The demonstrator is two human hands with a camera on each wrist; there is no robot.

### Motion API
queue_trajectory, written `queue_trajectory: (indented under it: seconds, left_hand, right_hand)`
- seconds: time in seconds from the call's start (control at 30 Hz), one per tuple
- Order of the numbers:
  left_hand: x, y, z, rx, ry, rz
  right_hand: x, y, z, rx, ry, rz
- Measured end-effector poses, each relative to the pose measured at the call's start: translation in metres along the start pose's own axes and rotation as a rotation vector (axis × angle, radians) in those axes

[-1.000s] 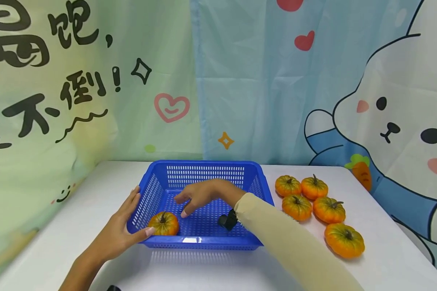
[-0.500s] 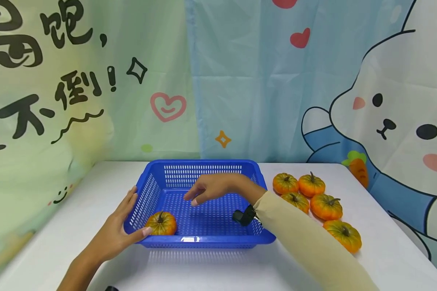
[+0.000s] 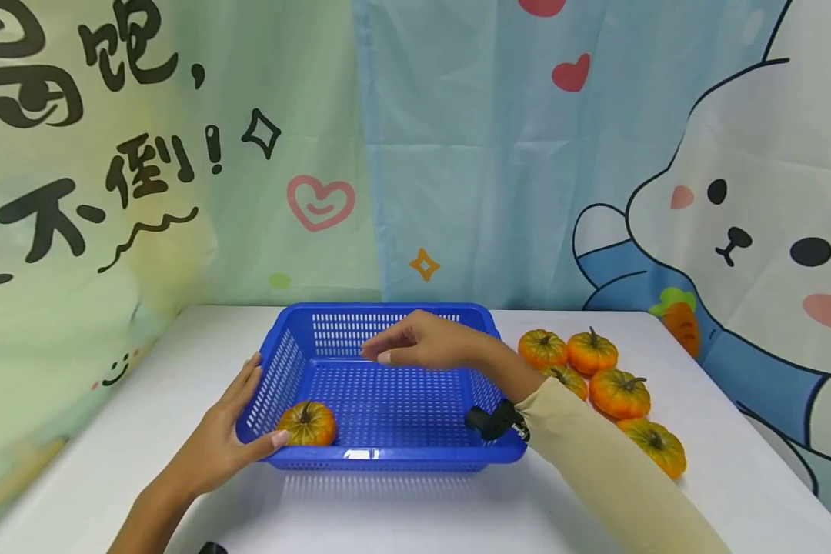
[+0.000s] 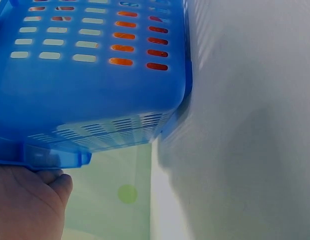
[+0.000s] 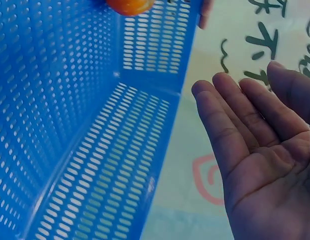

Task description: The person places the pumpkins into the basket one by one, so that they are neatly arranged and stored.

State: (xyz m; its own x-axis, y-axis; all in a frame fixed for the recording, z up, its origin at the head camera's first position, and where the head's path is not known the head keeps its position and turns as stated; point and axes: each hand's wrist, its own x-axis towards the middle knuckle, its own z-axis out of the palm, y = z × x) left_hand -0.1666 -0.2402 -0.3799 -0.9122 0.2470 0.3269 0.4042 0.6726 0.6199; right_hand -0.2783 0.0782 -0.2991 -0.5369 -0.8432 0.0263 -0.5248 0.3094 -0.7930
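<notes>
A blue plastic basket (image 3: 388, 454) with slotted walls stands on the white table. One small orange-and-green pumpkin (image 3: 308, 423) lies in its front left corner. My left hand (image 3: 225, 438) holds the basket's front left corner, thumb over the front rim and fingers along the left side. In the left wrist view, part of this hand (image 4: 30, 205) shows by the rim. My right hand (image 3: 432, 342) hovers above the basket's back half with nothing in it. In the right wrist view its fingers (image 5: 225, 132) are extended and apart from the basket.
Several more pumpkins (image 3: 619, 393) sit on the table (image 3: 402, 512) to the right of the basket, some partly behind the right sleeve (image 3: 595, 454). A printed curtain (image 3: 443, 192) hangs behind the table. A black device (image 3: 495, 419) is on the right wrist.
My right hand has risen and drawn back to the right, away from the pumpkin in the basket. The left hand stays on the corner, and the view has shifted slightly.
</notes>
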Motion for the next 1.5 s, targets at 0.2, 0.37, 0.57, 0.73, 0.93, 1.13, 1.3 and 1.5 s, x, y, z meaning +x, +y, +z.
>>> queue_trajectory:
  seconds: [0.2,0.37,0.57,0.73,0.93,1.13,1.3,1.5]
  left_hand:
    - [0.0,0.0,0.0,0.003,0.004,0.006]
    - [0.0,0.002,0.0,0.005,0.001,0.008]
    - [-0.001,0.002,0.0,-0.011,0.003,0.002]
    - [0.0,0.0,0.003,-0.01,0.005,0.007]
    - [0.0,0.0,0.002,0.006,0.003,0.003]
    - [0.001,0.0,-0.001,0.013,0.011,0.011]
    - [0.002,0.0,-0.001,0.009,0.007,0.006]
    - [0.0,0.002,-0.002,0.0,0.005,0.012]
  right_hand:
    - [-0.019,0.0,-0.01,0.006,0.053,-0.02]
    - [-0.035,0.0,-0.016,-0.014,0.078,-0.029]
    - [-0.048,-0.002,-0.02,-0.016,0.118,-0.024]
    - [-0.059,0.001,-0.021,0.001,0.146,0.0]
    - [-0.069,0.005,-0.024,0.029,0.192,0.012]
    - [-0.08,0.007,-0.028,0.034,0.236,-0.01]
    - [-0.092,0.01,-0.028,0.008,0.315,0.051]
    - [-0.109,0.023,-0.023,-0.009,0.403,0.127]
